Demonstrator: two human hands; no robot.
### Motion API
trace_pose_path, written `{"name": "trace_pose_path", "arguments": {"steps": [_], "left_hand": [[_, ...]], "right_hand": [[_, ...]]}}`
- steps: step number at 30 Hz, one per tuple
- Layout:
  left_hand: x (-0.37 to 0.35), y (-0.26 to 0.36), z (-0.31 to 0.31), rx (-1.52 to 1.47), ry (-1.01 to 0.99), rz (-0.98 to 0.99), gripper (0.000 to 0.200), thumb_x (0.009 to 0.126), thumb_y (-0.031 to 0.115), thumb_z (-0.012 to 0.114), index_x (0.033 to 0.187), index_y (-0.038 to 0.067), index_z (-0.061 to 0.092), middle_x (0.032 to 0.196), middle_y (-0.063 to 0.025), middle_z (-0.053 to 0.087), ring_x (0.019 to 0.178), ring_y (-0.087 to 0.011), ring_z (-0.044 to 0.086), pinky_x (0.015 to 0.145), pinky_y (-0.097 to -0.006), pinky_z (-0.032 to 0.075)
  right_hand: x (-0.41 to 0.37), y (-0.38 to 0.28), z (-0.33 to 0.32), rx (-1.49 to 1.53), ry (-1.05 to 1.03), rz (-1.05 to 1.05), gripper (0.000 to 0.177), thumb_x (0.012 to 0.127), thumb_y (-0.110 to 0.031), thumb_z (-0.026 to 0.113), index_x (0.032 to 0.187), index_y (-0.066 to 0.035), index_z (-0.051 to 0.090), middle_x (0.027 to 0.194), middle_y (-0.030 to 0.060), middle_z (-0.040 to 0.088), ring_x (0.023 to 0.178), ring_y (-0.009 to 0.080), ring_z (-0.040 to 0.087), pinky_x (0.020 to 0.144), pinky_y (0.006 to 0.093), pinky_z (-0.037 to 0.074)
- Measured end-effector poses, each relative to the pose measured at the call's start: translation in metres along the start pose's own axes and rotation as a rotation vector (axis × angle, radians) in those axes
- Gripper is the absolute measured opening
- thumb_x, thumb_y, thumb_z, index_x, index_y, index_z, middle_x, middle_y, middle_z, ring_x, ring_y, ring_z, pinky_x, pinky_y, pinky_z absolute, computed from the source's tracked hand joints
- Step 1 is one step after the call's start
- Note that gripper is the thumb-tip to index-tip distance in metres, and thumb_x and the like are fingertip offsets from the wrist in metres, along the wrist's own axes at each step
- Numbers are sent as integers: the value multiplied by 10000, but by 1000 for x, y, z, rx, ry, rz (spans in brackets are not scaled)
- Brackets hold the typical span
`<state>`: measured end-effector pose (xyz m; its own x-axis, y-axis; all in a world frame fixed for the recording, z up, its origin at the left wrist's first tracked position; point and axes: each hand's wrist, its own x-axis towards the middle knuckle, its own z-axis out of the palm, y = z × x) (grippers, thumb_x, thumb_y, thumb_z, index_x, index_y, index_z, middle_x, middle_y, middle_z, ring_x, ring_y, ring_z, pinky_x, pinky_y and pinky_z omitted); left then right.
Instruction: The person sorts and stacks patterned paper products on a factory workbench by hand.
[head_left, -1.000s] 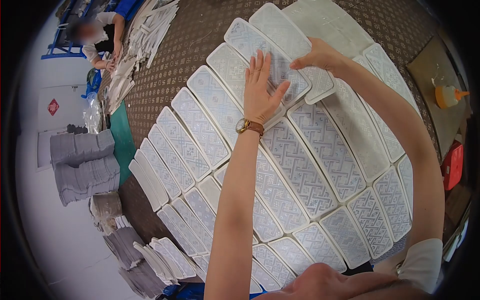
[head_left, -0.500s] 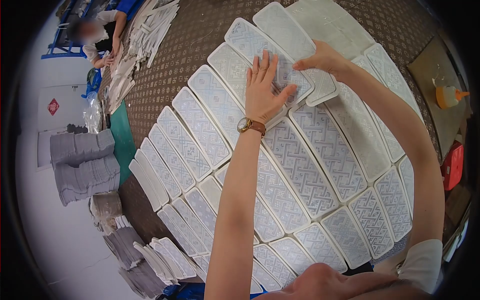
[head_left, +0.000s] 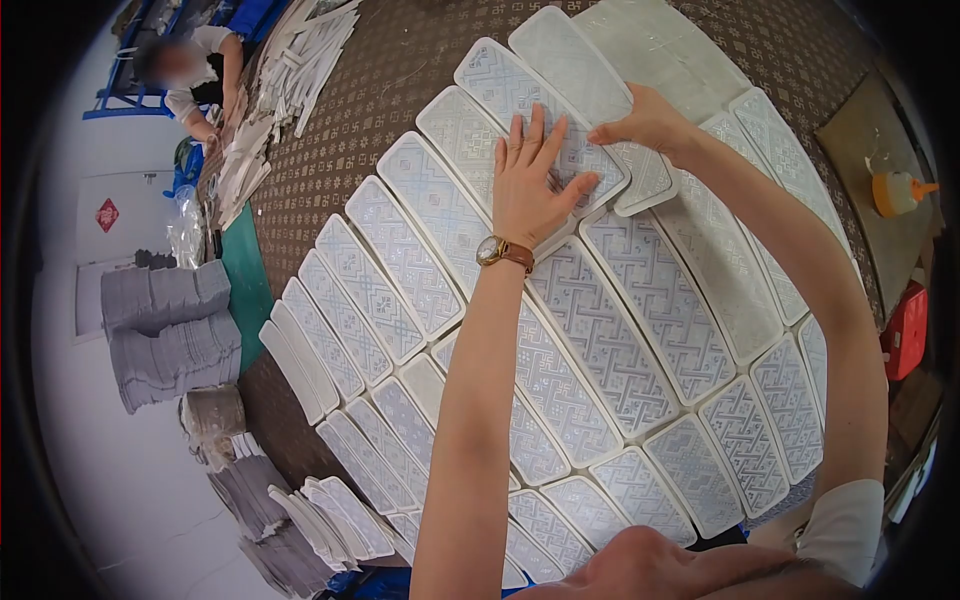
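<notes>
Many long silvery panels with raised geometric patterns, pale borders and rounded corners lie in slanting rows. My left hand [head_left: 535,180], with a watch [head_left: 490,250] at its wrist, rests flat on one patterned panel [head_left: 500,75], fingers spread. At that panel's right edge is my right hand [head_left: 648,122], its thumb on the edge and its other fingers bent and mostly hidden. A neighbouring panel [head_left: 570,55] passes beneath my right hand, its lower end [head_left: 645,185] showing below. The panel under my left hand slightly overlaps this neighbour.
A brown patterned cloth [head_left: 345,110] covers the table. White strips [head_left: 300,65] lie at the far left, near another person [head_left: 215,80]. Grey stacks [head_left: 170,330] stand at left. A glue-like bottle with an orange tip [head_left: 900,193] and a red object [head_left: 905,330] are at right.
Both hands stay almost in place. The panel under my left hand and its neighbour have shifted very slightly to the right and down.
</notes>
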<state>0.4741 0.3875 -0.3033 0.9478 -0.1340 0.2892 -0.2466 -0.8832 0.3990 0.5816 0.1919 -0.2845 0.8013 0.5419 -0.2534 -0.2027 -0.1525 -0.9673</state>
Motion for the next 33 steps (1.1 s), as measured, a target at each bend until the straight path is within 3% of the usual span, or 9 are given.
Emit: {"name": "trace_pose_path", "arguments": {"steps": [11, 15, 18, 23, 26, 31, 33], "left_hand": [[0, -2, 3, 44, -25, 26, 773, 834, 640, 565, 1443, 183, 435, 1543, -137, 304, 1426, -370, 246, 1152, -531, 143], [0, -3, 4, 53, -27, 23, 774, 836, 641, 561, 1448, 187, 426, 1541, -135, 308, 1428, -372, 240, 1152, -532, 142], [-1, -2, 5, 60, -21, 22, 738, 843, 632, 560, 1431, 200, 453, 1539, -137, 311, 1428, -370, 241, 1152, -529, 143], [-2, -5, 8, 112, -33, 40, 653, 848, 601, 572, 1381, 227, 521, 1532, -143, 322, 1424, -363, 251, 1154, -521, 147], [-1, -1, 6, 102, -24, 33, 627, 844, 587, 584, 1359, 231, 545, 1529, -144, 328, 1422, -360, 257, 1153, -521, 149], [0, 0, 5, 103, -26, 29, 631, 833, 573, 603, 1358, 228, 546, 1526, -141, 336, 1424, -358, 255, 1151, -528, 149], [0, 0, 5, 90, -29, 28, 622, 840, 576, 592, 1354, 228, 551, 1533, -140, 322, 1426, -358, 250, 1150, -533, 143]], "right_hand": [[2, 0, 1, 23, 39, -11, 480, 710, -67, 789, 1148, 30, 616, 1043, 113, 670, 927, 177, 637, 831, 316, 508], [6, -1, -5, -69, 3, 21, 558, 729, -127, 799, 1215, 26, 573, 1082, 118, 657, 968, 176, 629, 852, 314, 505], [8, -2, -13, -316, 134, -93, 561, 742, -184, 787, 1222, 16, 576, 1093, 105, 655, 988, 175, 620, 864, 320, 495], [12, -32, -51, -293, 132, -128, 621, 739, -252, 784, 1262, -4, 556, 1109, 97, 652, 1017, 185, 608, 889, 337, 479], [19, -30, -40, -458, 361, -277, 692, 726, -285, 795, 1305, -18, 525, 1141, 103, 642, 1044, 195, 603, 921, 352, 463], [28, -24, -30, -323, 186, -272, 768, 705, -301, 816, 1357, -60, 488, 1196, 111, 624, 1084, 209, 595, 955, 351, 447], [41, -12, -25, -255, 187, -305, 777, 714, -327, 824, 1384, -133, 482, 1233, 128, 607, 1122, 223, 576, 982, 349, 428]]}}
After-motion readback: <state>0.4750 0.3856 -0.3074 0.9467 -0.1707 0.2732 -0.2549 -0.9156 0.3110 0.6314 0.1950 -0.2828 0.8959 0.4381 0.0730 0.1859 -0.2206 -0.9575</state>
